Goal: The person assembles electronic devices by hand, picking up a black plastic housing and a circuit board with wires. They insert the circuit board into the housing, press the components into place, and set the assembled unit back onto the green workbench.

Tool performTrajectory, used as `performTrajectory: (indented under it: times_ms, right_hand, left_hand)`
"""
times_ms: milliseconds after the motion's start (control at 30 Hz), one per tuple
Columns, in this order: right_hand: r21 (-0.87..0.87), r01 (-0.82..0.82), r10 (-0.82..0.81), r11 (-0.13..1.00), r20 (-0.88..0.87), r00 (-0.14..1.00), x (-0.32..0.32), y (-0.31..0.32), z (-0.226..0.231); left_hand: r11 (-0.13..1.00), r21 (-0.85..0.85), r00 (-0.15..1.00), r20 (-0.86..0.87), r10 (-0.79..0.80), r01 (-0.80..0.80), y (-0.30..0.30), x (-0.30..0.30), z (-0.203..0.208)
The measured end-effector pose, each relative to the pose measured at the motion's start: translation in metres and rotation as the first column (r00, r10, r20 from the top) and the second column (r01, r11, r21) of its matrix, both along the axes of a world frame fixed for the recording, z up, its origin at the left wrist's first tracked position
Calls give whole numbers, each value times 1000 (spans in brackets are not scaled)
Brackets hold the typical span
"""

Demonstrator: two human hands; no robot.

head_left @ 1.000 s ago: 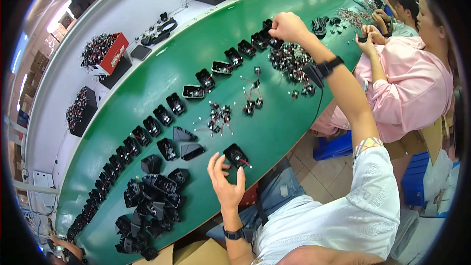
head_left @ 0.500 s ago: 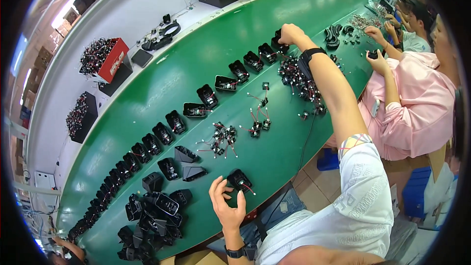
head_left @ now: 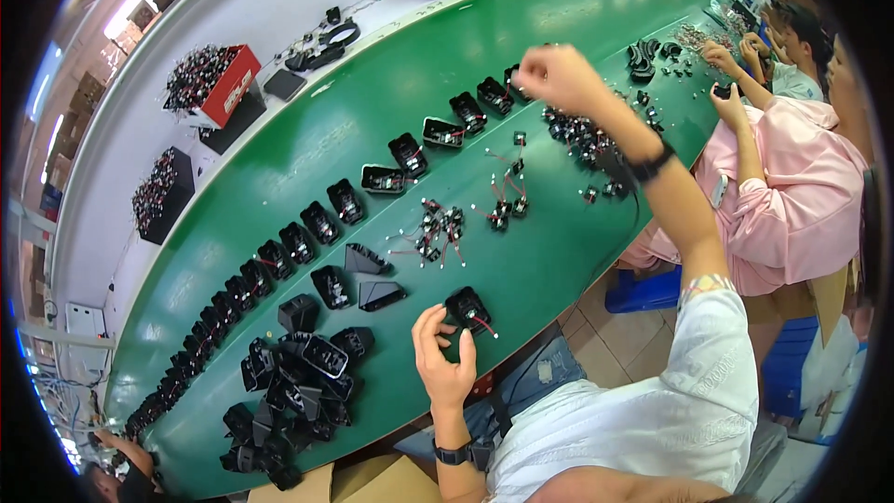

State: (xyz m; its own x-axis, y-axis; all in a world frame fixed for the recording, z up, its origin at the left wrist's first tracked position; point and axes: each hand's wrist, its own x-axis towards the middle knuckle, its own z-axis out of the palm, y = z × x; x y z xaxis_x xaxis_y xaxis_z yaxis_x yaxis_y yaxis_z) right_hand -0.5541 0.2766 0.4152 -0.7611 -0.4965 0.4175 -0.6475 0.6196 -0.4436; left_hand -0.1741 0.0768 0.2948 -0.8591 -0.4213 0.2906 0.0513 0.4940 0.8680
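My left hand (head_left: 442, 354) rests by the table's near edge with fingers spread, holding nothing. Right beside its fingertips lies a black plastic housing (head_left: 467, 307) with a small circuit board inside and a red-and-white wire trailing out. My right hand (head_left: 563, 79) is over the far end of a long row of similar housings (head_left: 406, 155); its fingers curl downward and are smeared by motion, so whether they hold anything is hidden. Beneath my right forearm sits a heap of small wired boards (head_left: 582, 138). Two smaller clusters of wired boards (head_left: 438, 231) lie between my hands.
A pile of black housings (head_left: 298, 382) is left of my left hand. Along the back shelf stand a red box (head_left: 233, 88) and dark bins (head_left: 170, 196) full of wired parts. A co-worker in pink (head_left: 792, 186) sits at the right. Cardboard (head_left: 372, 482) shows below the table edge.
My right hand has lifted off the last housing in the row and come back toward me. The left hand stays beside its housing. The whole view has shifted slightly.
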Motion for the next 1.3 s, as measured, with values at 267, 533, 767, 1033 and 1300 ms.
performTrajectory:
  times_ms: [267,533,767,1033,1300]
  right_hand:
    - [149,-266,254,953,92,963,230,-53,-70]
    - [95,-294,243,951,355,903,232,-52,-81]
    - [89,-268,251,959,164,954,167,-29,-24]
    - [337,309,-276,889,-144,950,-99,62,29]
    - [420,515,-471,747,-212,856,-213,109,-56]
  left_hand:
    - [995,62,997,-13,-72,72,0,2,-3]
    - [996,62,997,-56,-56,59,3,4,-4]
    - [995,53,996,-49,-79,81,2,5,-6]
    - [996,70,999,1,-49,49,4,3,-9]
    - [999,42,999,39,16,-18,5,-4,-6]
